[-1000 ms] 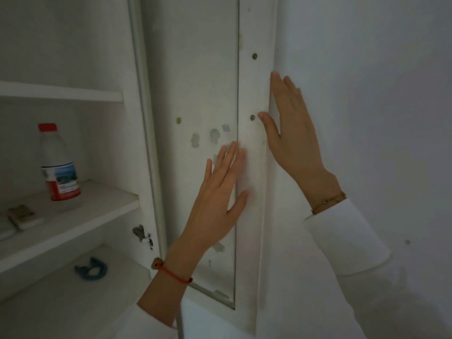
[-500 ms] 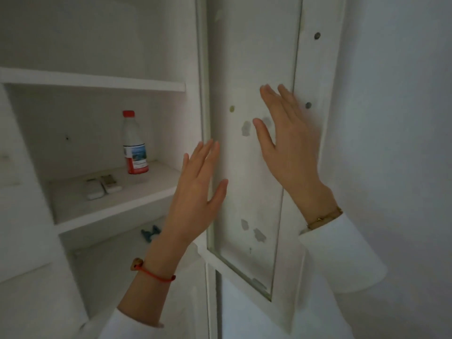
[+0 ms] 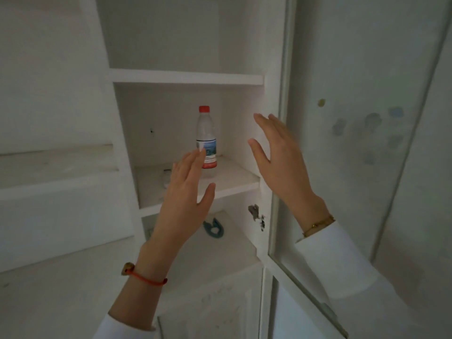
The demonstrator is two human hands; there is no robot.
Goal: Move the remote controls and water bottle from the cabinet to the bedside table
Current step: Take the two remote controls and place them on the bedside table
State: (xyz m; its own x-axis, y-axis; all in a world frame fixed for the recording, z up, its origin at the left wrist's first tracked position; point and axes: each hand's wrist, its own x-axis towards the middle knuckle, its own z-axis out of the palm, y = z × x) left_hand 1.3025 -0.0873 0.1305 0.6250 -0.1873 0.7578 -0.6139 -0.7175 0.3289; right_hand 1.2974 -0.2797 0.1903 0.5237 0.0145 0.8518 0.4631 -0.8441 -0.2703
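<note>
— So, how far along are you?

— Barely begun, by the look of it. The cabinet (image 3: 186, 77) stands open, its glass door (image 3: 354, 167) swung out on the right, and nothing has left the shelf yet. Your left hand (image 3: 186, 192) and right hand (image 3: 281, 162) are both raised in front of the opening, fingers spread wide, flat-palmed, holding nothing.

— Where's the water bottle?

— The water bottle (image 3: 206, 140) stands upright on the middle shelf (image 3: 234, 182), toward the far right corner, red cap on. Your left fingertips overlap its label in the view; I cannot tell whether they touch it.

— And the remote controls?

— You can't see them properly. A pale shape (image 3: 166, 177) on the same shelf, left of the bottle, peeks out beside your left hand, which hides most of it. It may be one of them; I cannot say.

— What's left, then?

— Everything, I'd judge: grasp the bottle, collect the remotes, carry them to the bedside table, which is not in view.

— Anything in your way?

— The door's edge sits close by your right wrist, and the shelf above leaves limited headroom over the cap. A blue object (image 3: 214, 228) lies on the lower shelf, with a metal hinge (image 3: 255, 214) on the right wall; neither blocks the reach.
</note>
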